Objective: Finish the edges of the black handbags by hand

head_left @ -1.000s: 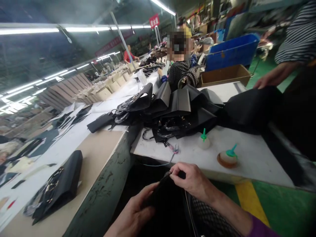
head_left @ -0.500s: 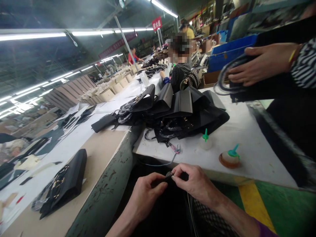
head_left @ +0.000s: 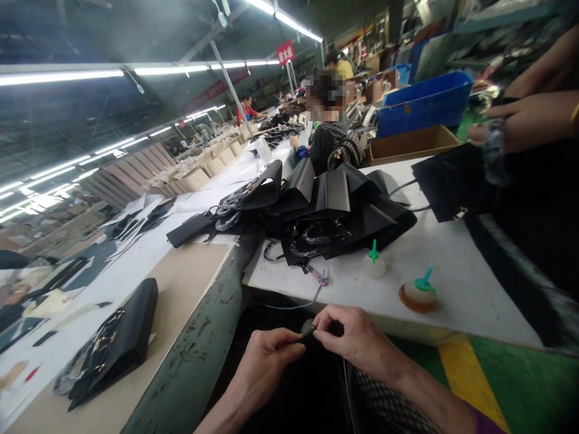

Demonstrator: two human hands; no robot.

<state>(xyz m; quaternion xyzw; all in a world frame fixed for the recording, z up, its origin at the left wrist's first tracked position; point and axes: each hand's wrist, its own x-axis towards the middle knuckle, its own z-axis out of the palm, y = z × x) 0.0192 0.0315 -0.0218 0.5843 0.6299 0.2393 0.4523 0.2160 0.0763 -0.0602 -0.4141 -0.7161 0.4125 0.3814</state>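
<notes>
My left hand point(head_left: 265, 361) and my right hand point(head_left: 357, 340) meet low in front of me, off the table's near edge. Thumb and forefinger of each are pinched on a small black strip point(head_left: 308, 333), whose ends are covered by the fingers. Dark material fills the space below my hands, too dark to make out. Beyond them, a heap of black handbags point(head_left: 332, 193) with plastic-wrapped handles lies on the white table point(head_left: 479, 289). Two small glue bottles stand on its right part: one with a green nozzle point(head_left: 374, 262), one with a teal nozzle point(head_left: 423, 292) in a brown dish.
On the left bench point(head_left: 181, 289) lies another black bag point(head_left: 120, 337). At the right, a co-worker's hands point(head_left: 520, 123) handle a black bag point(head_left: 452, 181) over the table. A blue bin point(head_left: 425, 99) and a cardboard box point(head_left: 411, 144) stand behind. Another person point(head_left: 328, 132) sits beyond the heap.
My hands stay nearly in place, still pinching the strip. The co-worker's hands have moved back to the right, and the bag there now sits lower, by the table.
</notes>
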